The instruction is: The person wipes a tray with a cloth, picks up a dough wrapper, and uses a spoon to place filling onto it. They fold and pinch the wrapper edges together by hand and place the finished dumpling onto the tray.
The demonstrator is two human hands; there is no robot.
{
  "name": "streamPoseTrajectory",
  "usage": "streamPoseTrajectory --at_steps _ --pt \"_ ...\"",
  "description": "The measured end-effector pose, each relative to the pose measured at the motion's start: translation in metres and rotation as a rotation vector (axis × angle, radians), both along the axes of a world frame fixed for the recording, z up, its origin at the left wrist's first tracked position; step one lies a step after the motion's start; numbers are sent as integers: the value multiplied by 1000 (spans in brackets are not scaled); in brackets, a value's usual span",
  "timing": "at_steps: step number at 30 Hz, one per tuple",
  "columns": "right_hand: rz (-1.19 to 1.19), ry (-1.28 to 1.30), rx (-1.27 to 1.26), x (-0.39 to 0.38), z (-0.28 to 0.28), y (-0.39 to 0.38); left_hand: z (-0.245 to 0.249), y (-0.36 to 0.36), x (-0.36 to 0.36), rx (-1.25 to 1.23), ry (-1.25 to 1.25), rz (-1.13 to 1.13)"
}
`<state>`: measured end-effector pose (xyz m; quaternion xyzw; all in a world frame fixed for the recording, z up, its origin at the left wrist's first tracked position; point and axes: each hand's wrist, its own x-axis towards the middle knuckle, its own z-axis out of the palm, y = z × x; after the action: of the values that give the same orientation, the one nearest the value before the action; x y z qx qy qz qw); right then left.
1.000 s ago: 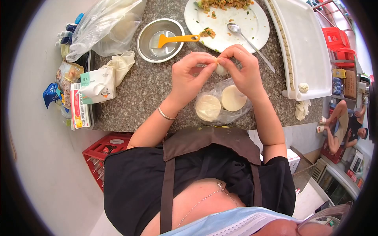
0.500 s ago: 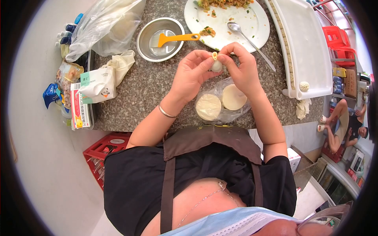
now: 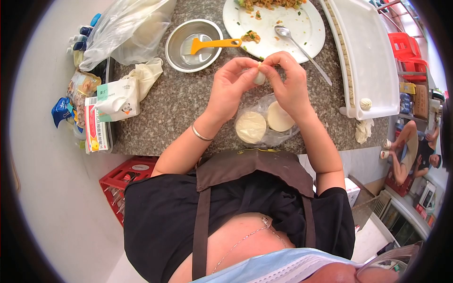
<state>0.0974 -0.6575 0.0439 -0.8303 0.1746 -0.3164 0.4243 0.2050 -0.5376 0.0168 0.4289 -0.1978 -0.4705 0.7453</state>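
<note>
Between my two hands is a small pale dumpling (image 3: 259, 79), its top edge pinched by the fingertips. My left hand (image 3: 232, 85) is closed on it from the left, thumb and fingers together. From the other side my right hand (image 3: 288, 78) pinches the same rim. Most of the dumpling is hidden by fingers. Just below lie two stacks of round dough wrappers (image 3: 251, 127) on a clear plastic bag (image 3: 278, 137). Beyond the hands a white plate (image 3: 264, 28) carries chopped filling (image 3: 273, 4) and a metal spoon (image 3: 302, 52).
A steel bowl (image 3: 172, 56) with an orange-handled brush (image 3: 217, 44) stands at the upper left. To the right is a white tray (image 3: 373, 61) with a row of dumplings along its left side. A tissue pack (image 3: 118, 101) sits at the left edge. A person (image 3: 413, 151) sits far right.
The dumpling's open top, with yellowish filling showing, is now pinched together and covered by my fingertips. Both hands have drawn slightly closer together.
</note>
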Motion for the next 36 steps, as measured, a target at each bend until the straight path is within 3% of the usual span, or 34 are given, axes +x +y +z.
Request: streamPoseTrajectory --at_steps 3,5,9,11,12,18,30,33,36 --pt "-15 -53 74 1 2 0 4 1 3 -8 0 -50" --pt "14 -19 -64 -1 -1 -5 7 1 4 -5 21 -98" --pt "4 -19 -102 -4 -4 -10 10 0 5 26 144 -101" --pt "124 -80 692 -7 -3 -14 5 0 12 -31 242 -212" --pt "131 -76 690 -8 -1 -18 6 0 13 -35 242 -206" --pt "391 -130 524 -11 -7 -38 6 1 16 -73 396 -326" --pt "309 -84 339 -11 2 -37 9 4 18 -14 345 -292" --pt "400 93 65 -14 21 -24 17 2 7 123 111 -162" --pt "318 222 -158 -36 34 -19 10 4 3 113 24 -297"
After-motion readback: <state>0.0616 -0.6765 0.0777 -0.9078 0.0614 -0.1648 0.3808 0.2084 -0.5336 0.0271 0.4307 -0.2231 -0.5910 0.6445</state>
